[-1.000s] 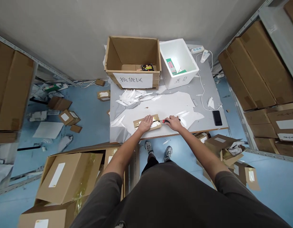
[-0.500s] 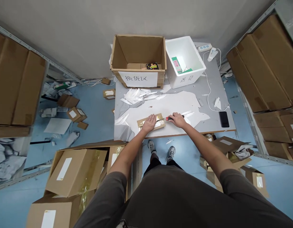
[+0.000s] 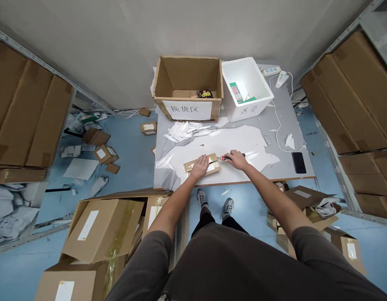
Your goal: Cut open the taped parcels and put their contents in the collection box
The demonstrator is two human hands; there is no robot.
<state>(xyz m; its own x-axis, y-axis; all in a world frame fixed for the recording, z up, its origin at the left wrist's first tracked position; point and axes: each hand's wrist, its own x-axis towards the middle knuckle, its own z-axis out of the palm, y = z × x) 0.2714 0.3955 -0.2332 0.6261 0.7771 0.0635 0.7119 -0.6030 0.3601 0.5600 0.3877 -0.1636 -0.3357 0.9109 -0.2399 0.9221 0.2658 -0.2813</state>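
Note:
A small flat cardboard box (image 3: 214,166) with a white label and shiny tape lies near the table's front edge. My left hand (image 3: 200,167) rests flat on top of it, fingers stretched out and close together. In my right hand (image 3: 236,159) is a red and black utility knife (image 3: 224,158), its blade end pointing left at the box's right end. Whether the blade touches the cardboard is too small to tell. Torn white paper (image 3: 181,132) is heaped behind the box, and a large white sheet (image 3: 231,144) lies under it.
An open carton (image 3: 187,110) and a white foam box (image 3: 247,109) stand at the table's back. A phone (image 3: 299,162) and a white cable (image 3: 277,129) lie on the right. Large cartons (image 3: 96,230) crowd the left below the table; shelves with cartons (image 3: 353,96) flank both sides.
The view has shifted, so the table sits farther right. The knife has moved from over the box to its right end. My left hand has stayed on the box.

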